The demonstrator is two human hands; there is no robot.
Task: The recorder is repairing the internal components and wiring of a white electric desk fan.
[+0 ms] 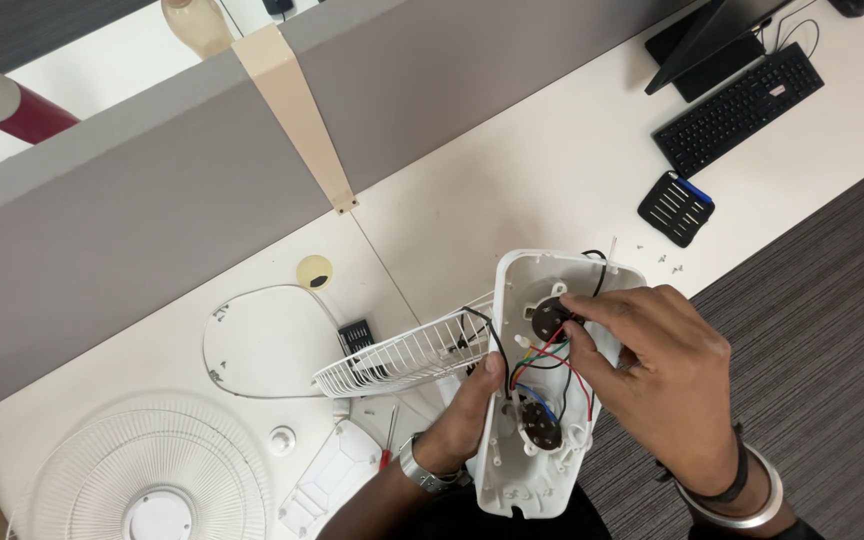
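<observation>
White plastic housing, opened to show its inside, is sitting over the near edge of the bench, tilted up toward the person. One left hand is gripping its left rim, thumb curled over the edge and fingers closed behind the shell. One right hand is reaching in from the right, fingers pinched together on the upper of two round dark switch units; the second unit is lying lower in the shell. Red, black, green and blue wires are running between the two.

Just left of the housing, one white wire fan guard is leaning on edge, touching the shell. A second guard is lying flat at the near left corner of the bench, and one thin ring is resting beside it. One red-handled screwdriver is lying near the left wrist. Toward the far right corner, one black keyboard and one open bit set are sitting well apart from the hands.
</observation>
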